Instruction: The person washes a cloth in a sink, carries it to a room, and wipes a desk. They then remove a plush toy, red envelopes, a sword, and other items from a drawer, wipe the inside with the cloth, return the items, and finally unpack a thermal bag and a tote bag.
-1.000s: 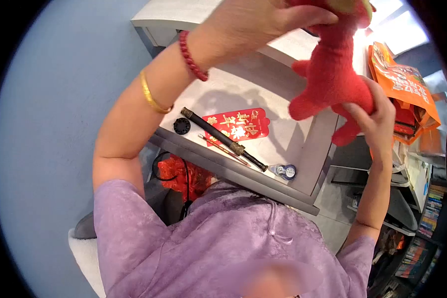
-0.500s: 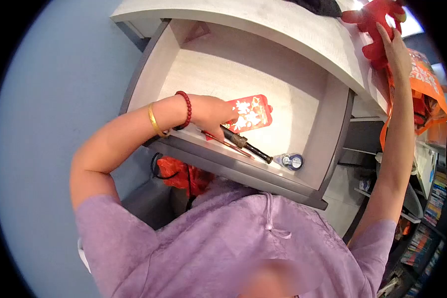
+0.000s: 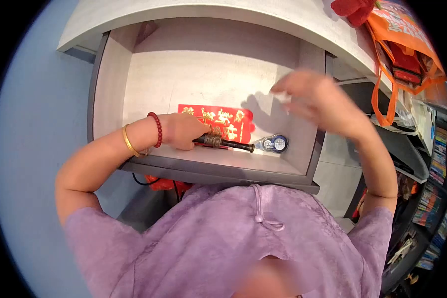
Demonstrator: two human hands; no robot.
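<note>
The right hand point(image 3: 318, 102) has left the red plush toy point(image 3: 350, 9) on the worktop point(image 3: 233, 10) and now hangs blurred over the open drawer point(image 3: 107, 89), fingers loosely spread, empty; the left hand point(image 3: 181, 130) still grips the dark rod point(image 3: 228, 144) inside the drawer; under the rod lies a red card point(image 3: 218, 116), a tape dispenser point(image 3: 273, 144) just beside its tip; an orange bag point(image 3: 402, 35) hangs at the right.

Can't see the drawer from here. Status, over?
Left hand shut on black rod in drawer. Right hand open, blurred, above drawer. Red envelope alongside rod, correction tape at its tip.
</note>
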